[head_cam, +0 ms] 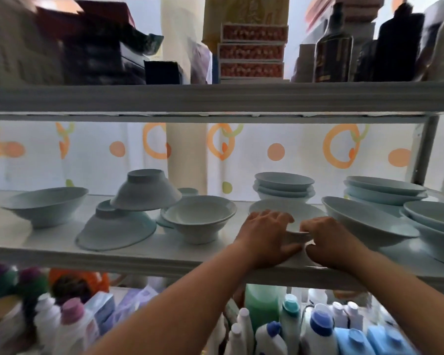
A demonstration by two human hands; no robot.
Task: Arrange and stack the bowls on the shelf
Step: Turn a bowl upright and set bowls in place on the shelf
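The bowls are all plain pale blue-white, without pattern: the front bowl (303,210) near centre, the upturned bowls (146,193) at 9 o'clock, the stacked bowls (385,190) at 3 o'clock. The shelf (139,252) is white-grey. The curtain (292,139) behind is white with orange rings, orange dots and small yellow-green dots. Boxes (251,51) at 12 o'clock show a red-orange speckle. At 6 o'clock is a green jug (262,301), at 5 o'clock white bottles (315,339) with blue caps, and at 7 o'clock a pink-capped bottle (72,319).

- White shelf (164,254) spans mid-frame before me
- Left: upright bowl (44,206), upturned bowl (116,230), second upturned bowl (145,190) tilted on it
- Centre: footed bowl (199,216), shallow bowl (287,210) I grip
- Right: bowl stack (283,187), large bowl (364,219)
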